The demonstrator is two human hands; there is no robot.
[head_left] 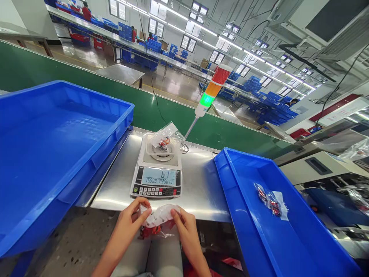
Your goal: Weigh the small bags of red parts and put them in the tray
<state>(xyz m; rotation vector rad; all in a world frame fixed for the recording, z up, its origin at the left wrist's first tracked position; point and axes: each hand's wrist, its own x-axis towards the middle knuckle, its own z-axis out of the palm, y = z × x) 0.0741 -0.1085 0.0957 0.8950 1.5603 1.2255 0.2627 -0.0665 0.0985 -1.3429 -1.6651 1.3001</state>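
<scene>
Steel bench (196, 192) ahead, left hand (131, 219) and right hand (187, 231) angled inward, pinching a plastic bag (160, 216).

the digital scale (157, 181) sits ahead of the left hand (125, 223) and right hand (188, 236) — blue crates (69, 184) (239, 231) flank both.

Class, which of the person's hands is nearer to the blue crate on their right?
Right. The right hand is left of the blue crate, not touching it; the left hand is farther off, across the plastic bag both hold.
</scene>
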